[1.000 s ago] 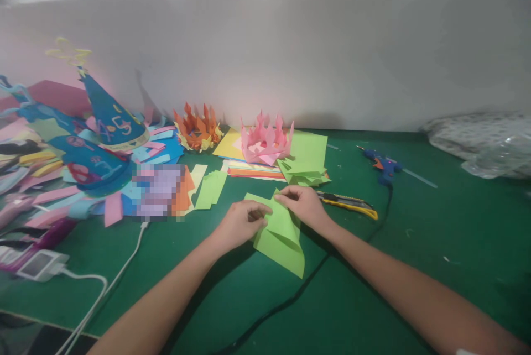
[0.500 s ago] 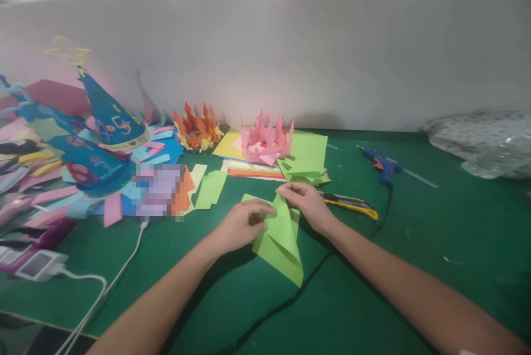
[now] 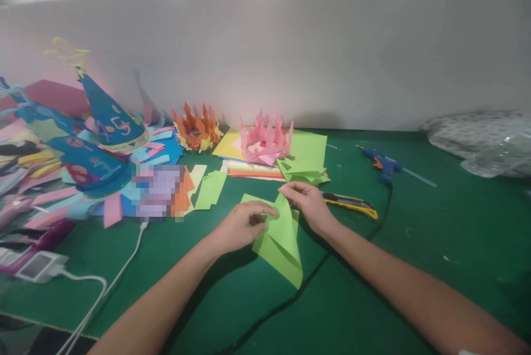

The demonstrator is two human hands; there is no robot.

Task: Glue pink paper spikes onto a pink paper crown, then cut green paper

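Observation:
A light green sheet of paper [image 3: 282,241], partly folded, lies on the green table [image 3: 435,233] in front of me. My left hand [image 3: 240,225] pinches its left fold with curled fingers. My right hand [image 3: 309,205] pinches the sheet's upper point, which stands up between both hands. The sheet's lower corner points toward me.
A yellow utility knife [image 3: 352,203] lies just right of my right hand, a blue glue gun [image 3: 384,166] farther right with its black cord running toward me. Behind stand a pink paper crown [image 3: 265,142], an orange crown [image 3: 197,129], green sheets [image 3: 309,161], blue cone hats [image 3: 110,114], a white charger [image 3: 39,266].
The upper part of the green sheet has been folded up and inward, so the sheet looks narrower. My right hand moved slightly up and left; my left hand barely moved.

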